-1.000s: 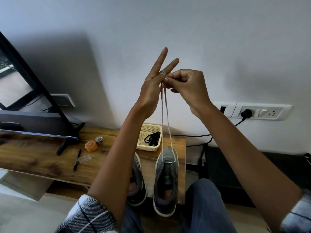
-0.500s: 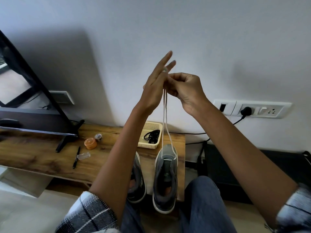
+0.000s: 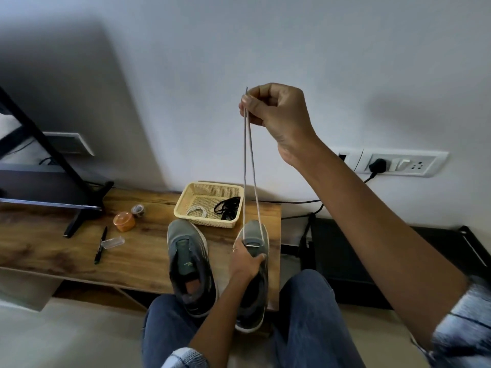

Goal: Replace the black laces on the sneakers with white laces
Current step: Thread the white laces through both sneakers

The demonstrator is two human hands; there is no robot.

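Wooden table [image 3: 53,248], orange container [image 3: 124,221], black pen [image 3: 100,244], wall socket [image 3: 401,163]

Right sneaker's [image 3: 255,235] midsection behind left hand [image 3: 245,261].

At your twelve o'clock, grey mesh-cloth sneakers [image 3: 252,264] sit on a grainy matt wooden shelf [image 3: 53,251], a perforated cream plastic basket [image 3: 210,200] beyond them.
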